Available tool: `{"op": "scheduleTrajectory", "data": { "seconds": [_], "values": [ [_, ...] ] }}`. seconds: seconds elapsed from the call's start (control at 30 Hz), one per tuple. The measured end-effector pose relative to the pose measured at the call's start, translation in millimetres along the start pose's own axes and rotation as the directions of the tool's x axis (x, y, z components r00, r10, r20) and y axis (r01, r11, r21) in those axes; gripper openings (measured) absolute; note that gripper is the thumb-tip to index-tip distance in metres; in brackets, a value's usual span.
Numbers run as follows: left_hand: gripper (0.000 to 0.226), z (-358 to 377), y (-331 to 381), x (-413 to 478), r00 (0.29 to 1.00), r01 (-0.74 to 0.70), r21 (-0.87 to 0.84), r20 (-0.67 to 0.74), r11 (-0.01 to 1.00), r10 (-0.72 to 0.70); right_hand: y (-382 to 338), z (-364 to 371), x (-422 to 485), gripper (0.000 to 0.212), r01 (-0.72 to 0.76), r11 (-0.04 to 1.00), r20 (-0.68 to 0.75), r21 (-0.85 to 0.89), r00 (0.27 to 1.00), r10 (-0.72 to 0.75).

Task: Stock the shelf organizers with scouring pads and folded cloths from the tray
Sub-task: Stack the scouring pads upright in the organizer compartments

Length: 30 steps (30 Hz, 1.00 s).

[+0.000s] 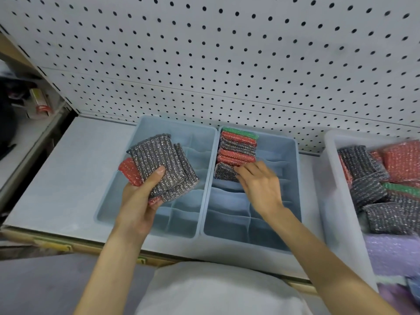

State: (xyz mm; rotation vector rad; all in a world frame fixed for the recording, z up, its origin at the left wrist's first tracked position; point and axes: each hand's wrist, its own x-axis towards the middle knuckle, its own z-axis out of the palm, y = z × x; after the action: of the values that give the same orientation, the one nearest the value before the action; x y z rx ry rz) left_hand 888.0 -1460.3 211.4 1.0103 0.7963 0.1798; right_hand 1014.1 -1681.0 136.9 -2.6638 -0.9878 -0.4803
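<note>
Two light blue divided organizers sit side by side on the shelf: the left organizer (145, 126) and the right organizer (295, 155). My left hand (138, 201) grips a fanned stack of scouring pads (159, 164), grey ones with a red one behind, above the left organizer. My right hand (259, 185) pinches a grey pad (223, 172) standing in the right organizer's left column. Behind it stands a row of red, grey and green pads (237, 146).
A translucent white tray (336, 201) at the right holds loose grey, red and green pads (372, 178) and lilac cloths (395, 253). White pegboard (227, 53) rises behind the shelf. The shelf's front edge (56, 244) runs below the organizers.
</note>
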Motion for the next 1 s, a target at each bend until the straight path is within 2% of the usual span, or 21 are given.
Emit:
{"op": "scheduleTrajectory", "data": {
  "seconds": [0.13,0.2,0.27,0.33,0.4,0.43,0.5,0.63,0.73,0.83,0.87,0.9,0.93,1.0],
  "values": [
    [0.054,1.4,-0.8,-1.3,0.999,0.01,0.028,0.046,1.0,-0.011,-2.9,-2.0,2.7,0.021,-0.147,0.977,0.027,0.153,0.989,0.145],
    [0.051,4.3,-1.7,-2.6,0.997,0.016,0.053,0.07,0.998,-0.02,-6.0,-9.8,4.3,0.019,-0.268,0.921,0.028,0.282,0.962,0.271],
    [0.049,10.2,-3.1,-5.1,0.995,0.013,0.072,0.1,0.997,-0.021,-14.1,-28.0,10.3,0.016,-0.435,0.76,0.049,0.483,0.88,0.473],
    [0.046,18.5,-4.8,-8.4,0.991,0.002,0.088,0.134,0.996,-0.013,-28.3,-54.1,18.0,0.013,-0.548,0.454,0.227,0.702,0.777,0.587],
    [0.048,26.8,-8.2,-11.3,0.986,-0.006,0.095,0.169,0.995,-0.01,-46.9,-75.1,24.3,0.015,-0.637,0.085,0.533,0.766,0.704,0.47],
    [0.05,30.6,-9.6,-12.8,0.982,-0.006,0.102,0.187,0.995,-0.014,-55.3,-80.3,24.8,0.017,-0.685,0.008,0.634,0.728,0.679,0.371],
    [0.05,36.2,-11.3,-14.0,0.978,0.001,0.098,0.209,0.995,-0.022,-66.2,-81.1,22.7,0.017,-0.73,-0.011,0.708,0.683,0.658,0.256],
    [0.051,33.8,-9.9,-13.7,0.973,0.041,0.039,0.226,0.998,-0.049,-66.9,-77.2,18.1,0.016,-0.689,-0.169,0.707,0.704,0.659,0.257],
    [0.044,27.8,-10.4,-13.2,0.978,0.048,0.001,0.205,0.999,-0.047,-67.2,-75.9,15.0,0.015,-0.66,-0.149,0.669,0.736,0.676,0.308],
    [0.029,19.4,-9.1,-10.0,0.992,0.03,-0.054,0.126,0.998,-0.023,-58.9,-72.0,13.5,0.015,-0.625,-0.092,0.58,0.775,0.646,0.496],
    [0.027,14.9,-7.7,-8.0,0.996,0.021,-0.063,0.093,0.998,-0.015,-52.2,-70.8,12.9,0.014,-0.617,-0.014,0.511,0.787,0.639,0.574],
    [0.026,9.9,-5.9,-6.2,0.998,0.01,-0.06,0.061,0.998,-0.006,-44.4,-68.9,11.6,0.014,-0.614,0.111,0.42,0.782,0.651,0.632],
    [0.026,4.2,-4.4,-4.1,0.999,0.001,-0.048,0.034,0.999,0.001,-36.7,-66.3,9.0,0.017,-0.609,0.263,0.327,0.748,0.683,0.654],
    [0.025,-6.1,-1.9,-0.6,1.0,-0.009,-0.017,0.006,1.0,0.009,-25.2,-59.3,2.3,0.021,-0.549,0.572,0.178,0.609,0.797,0.577]
  ]
}}
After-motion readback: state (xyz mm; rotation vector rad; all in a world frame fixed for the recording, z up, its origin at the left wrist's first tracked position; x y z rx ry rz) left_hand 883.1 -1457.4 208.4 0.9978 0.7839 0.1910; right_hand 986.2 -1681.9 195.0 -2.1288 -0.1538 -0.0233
